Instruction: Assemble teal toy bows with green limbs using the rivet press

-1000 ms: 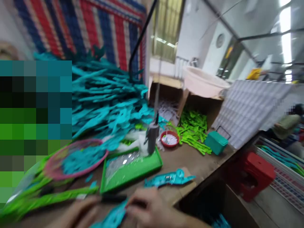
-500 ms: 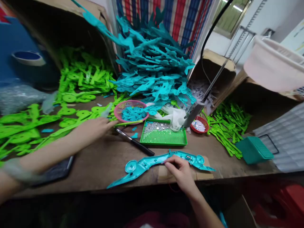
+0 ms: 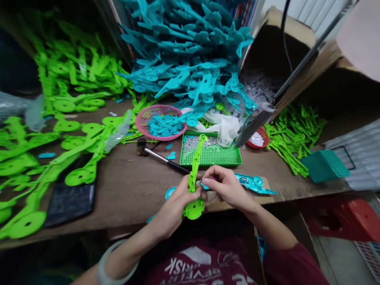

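Observation:
My left hand (image 3: 175, 206) is closed around a lime-green plastic part (image 3: 196, 162), long and narrow with a round disc at its lower end, held upright over the table's front edge. Beside it my right hand (image 3: 224, 184) is closed in a pinch, its fingertips close to the green part; what sits in them is small and partly hidden. Behind both hands lies a long turquoise plastic part (image 3: 258, 184), its middle covered by the hands. A small dark component is set in its right half.
A hammer (image 3: 162, 157) lies behind my hands, near a green perforated tray (image 3: 219, 158) of small metal pieces. Around are a pink basket (image 3: 141, 128), a red bowl (image 3: 265, 140), an electric screwdriver (image 3: 255, 122), turquoise parts (image 3: 190, 75), green parts (image 3: 83, 71) and a phone-like black slab (image 3: 71, 204).
My left hand has come from beside the pink basket to my right hand, bringing the green part. My right hand has lifted from the turquoise part. The view has tilted down.

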Available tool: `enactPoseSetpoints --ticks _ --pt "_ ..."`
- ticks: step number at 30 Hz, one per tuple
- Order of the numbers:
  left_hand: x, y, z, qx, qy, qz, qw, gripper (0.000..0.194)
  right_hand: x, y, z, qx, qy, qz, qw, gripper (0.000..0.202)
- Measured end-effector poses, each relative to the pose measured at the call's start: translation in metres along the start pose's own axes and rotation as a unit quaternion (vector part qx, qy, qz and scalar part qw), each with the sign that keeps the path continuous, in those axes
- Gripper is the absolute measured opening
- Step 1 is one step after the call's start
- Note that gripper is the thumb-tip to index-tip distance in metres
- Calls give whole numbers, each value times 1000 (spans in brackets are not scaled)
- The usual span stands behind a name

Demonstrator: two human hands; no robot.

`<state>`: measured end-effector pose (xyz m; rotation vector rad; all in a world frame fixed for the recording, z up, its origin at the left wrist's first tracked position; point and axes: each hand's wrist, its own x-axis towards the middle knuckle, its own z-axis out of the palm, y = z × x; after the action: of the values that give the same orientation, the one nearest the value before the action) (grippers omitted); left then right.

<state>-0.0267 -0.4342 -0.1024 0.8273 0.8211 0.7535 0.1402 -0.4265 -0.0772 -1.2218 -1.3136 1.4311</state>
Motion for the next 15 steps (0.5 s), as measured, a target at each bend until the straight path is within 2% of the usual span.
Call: enactPoseSetpoints --ticks 3,6,9,12,15 --pt "4 -5 -12 113 20 69 991 35 7 8 5 -6 -1 -8 1000 20" --pt "8 -8 -21 176 30 93 979 39 14 19 13 -46 16 -13 999 18" --pt "10 -10 -23 152 26 86 984 44 17 26 20 -126 51 -75 988 15" --pt "12 -13 -22 108 24 84 990 48 16 28 24 -220 95 -175 955 13" --pt "14 -16 -21 75 47 67 994 51 13 28 27 -273 123 -236 924 14"
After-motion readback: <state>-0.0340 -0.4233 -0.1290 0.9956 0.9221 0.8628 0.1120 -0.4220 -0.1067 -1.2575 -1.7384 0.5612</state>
